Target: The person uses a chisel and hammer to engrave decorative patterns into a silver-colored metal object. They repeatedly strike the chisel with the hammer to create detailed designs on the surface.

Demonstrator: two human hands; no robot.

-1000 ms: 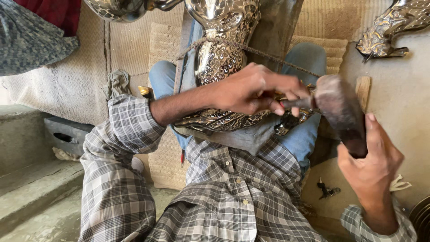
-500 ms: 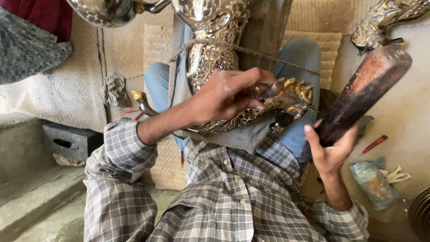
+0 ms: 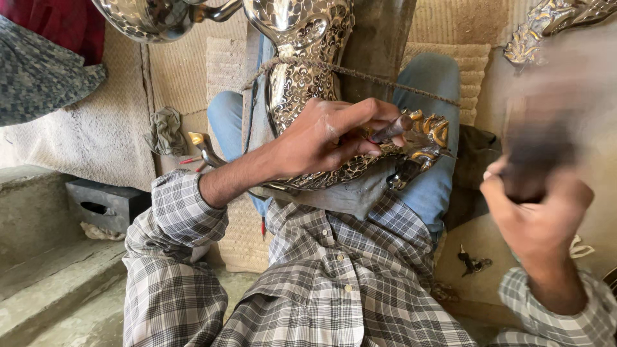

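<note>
Resting across the person's lap, the embossed metal piece (image 3: 302,96) was the biggest item: silvery body with gilt scrollwork at the near end, tied down by a rope (image 3: 360,74) against a dark wood post (image 3: 379,45). Judgement: sheet metal, stiff but dentable, polished so likely slippery; heavy enough to need the lap and rope. Best held by the plain body, not the thin gilt scrolls.

Woven mat (image 3: 186,71) sat behind it; grey concrete step (image 3: 38,218) at the left edge, with a dark metal block (image 3: 106,204) beside it. A second ornate metal piece (image 3: 553,26) lay at the top right corner.

Right hand (image 3: 536,215) was closed round a dark wooden mallet (image 3: 536,144), raised clear of the work; heavily motion-blurred, so exact finger placement could not be told.

Left hand (image 3: 321,138) rested on the metal piece, fingers pinching a short punch (image 3: 393,128) with its tip at the gilt scrolls.

Crumpled rag (image 3: 166,130) lay on the mat, left of the knee. Small keys (image 3: 472,262) lay on the floor near the right wrist.
</note>
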